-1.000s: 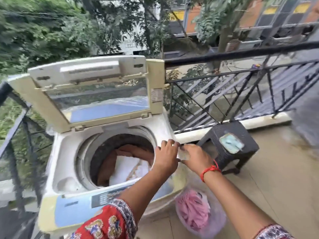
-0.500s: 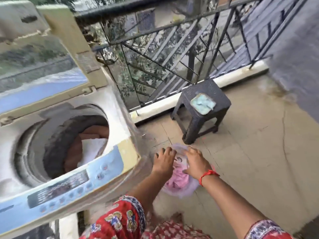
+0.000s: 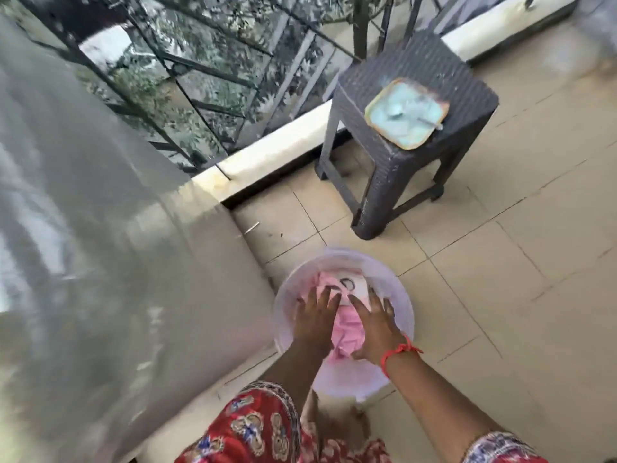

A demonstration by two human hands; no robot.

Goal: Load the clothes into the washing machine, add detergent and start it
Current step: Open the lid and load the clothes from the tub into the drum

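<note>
A translucent plastic tub (image 3: 399,297) stands on the tiled floor beside the washing machine's grey side wall (image 3: 110,262). Pink clothes (image 3: 345,330) lie in the tub, with a white piece bearing a dark print (image 3: 350,285) on top. My left hand (image 3: 315,319) and my right hand (image 3: 375,324) are both inside the tub, fingers spread flat on the clothes on either side of the pink cloth. A red thread circles my right wrist. The machine's drum and lid are out of view.
A dark woven plastic stool (image 3: 404,128) stands on the floor behind the tub, with a pale blue square dish (image 3: 405,113) on its seat. A metal balcony railing (image 3: 213,71) over a low white kerb runs along the back. Tiled floor spreads to the right.
The view has tilted down from the open machine to the floor. Both hands have dropped from the machine's rim into the tub and now lie on the clothes.
</note>
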